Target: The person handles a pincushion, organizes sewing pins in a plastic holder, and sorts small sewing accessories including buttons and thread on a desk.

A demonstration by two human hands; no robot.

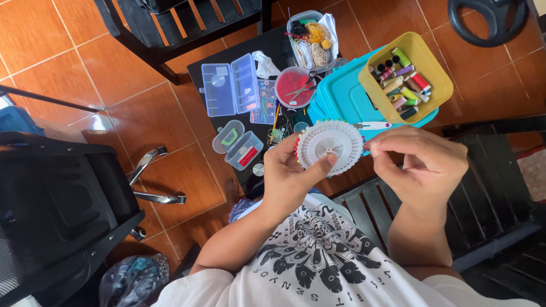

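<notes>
White pin wheel [330,145] sits pinched in the left hand [291,177] above the lap; the right hand [421,165], fingers curled at its rim, seems picking out a pin, needing a fine pinch.

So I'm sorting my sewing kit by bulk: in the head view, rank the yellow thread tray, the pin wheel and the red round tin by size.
1. Yellow thread tray, largest.
2. Pin wheel, though nearer the camera, so unsure.
3. Red round tin, smallest.

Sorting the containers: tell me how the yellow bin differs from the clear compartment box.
The yellow bin is opaque and deep, sits tilted on a teal case, and holds thread spools. The clear compartment box is see-through, shallow, and lies opened flat on the black table. Both are rectangular plastic.
</notes>
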